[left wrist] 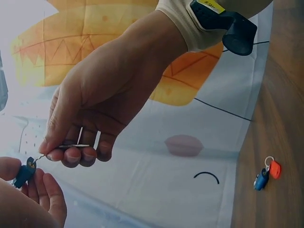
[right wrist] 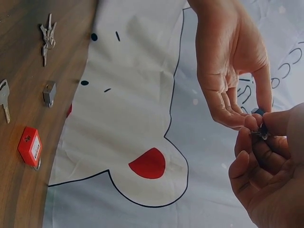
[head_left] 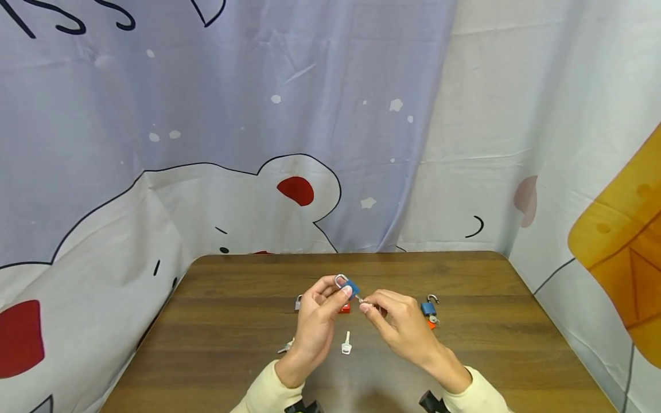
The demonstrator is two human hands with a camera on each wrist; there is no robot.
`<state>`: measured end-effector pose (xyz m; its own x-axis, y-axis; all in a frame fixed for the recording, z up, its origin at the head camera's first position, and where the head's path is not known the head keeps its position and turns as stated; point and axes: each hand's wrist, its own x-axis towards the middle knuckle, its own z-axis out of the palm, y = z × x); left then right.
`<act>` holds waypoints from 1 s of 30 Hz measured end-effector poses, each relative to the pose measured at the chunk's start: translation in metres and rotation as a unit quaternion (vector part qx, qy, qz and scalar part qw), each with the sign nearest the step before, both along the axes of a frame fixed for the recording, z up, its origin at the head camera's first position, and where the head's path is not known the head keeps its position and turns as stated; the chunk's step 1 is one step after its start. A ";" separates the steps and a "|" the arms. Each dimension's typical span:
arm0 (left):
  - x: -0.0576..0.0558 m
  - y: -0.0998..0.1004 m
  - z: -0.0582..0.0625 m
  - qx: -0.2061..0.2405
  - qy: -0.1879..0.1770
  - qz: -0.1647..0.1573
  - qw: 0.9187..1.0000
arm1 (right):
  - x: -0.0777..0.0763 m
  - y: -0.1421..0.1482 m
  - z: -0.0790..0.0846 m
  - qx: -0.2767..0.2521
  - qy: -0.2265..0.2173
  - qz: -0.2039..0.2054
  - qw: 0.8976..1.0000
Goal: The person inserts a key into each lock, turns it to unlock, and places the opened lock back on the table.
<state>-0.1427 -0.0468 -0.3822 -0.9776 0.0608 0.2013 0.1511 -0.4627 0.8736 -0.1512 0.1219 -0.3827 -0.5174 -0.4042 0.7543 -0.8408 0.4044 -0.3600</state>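
A small blue padlock [head_left: 353, 287] is pinched between the thumb and fingers of my left hand [head_left: 316, 321], above the table. Its metal shackle points up and to the left in the head view. My right hand [head_left: 400, 324] pinches a metal key [head_left: 360, 299] between thumb and forefinger. In the left wrist view the key's toothed blade [left wrist: 40, 157] is right at the keyhole end of the padlock [left wrist: 23, 174]. Another flat metal piece [left wrist: 76, 146] lies along the curled fingers of that hand. In the right wrist view, fingers hide most of the lock.
On the wooden table [head_left: 248, 281], a single key [head_left: 346, 344] lies in front, and a red padlock [right wrist: 30, 146], a grey padlock [right wrist: 49, 93] and a bunch of keys [right wrist: 48, 40] sit leftward. At right is another blue padlock [head_left: 428, 310], its shackle open, beside an orange tag [left wrist: 275, 169].
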 end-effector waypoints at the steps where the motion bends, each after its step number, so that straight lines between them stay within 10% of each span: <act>1: 0.000 0.000 -0.001 -0.002 0.000 0.000 1.000 | 0.000 0.000 0.000 0.000 0.000 0.000 1.000; 30: 0.002 0.003 -0.005 -0.058 0.019 0.024 0.998 | 0.001 -0.006 -0.007 -0.057 -0.058 0.025 0.996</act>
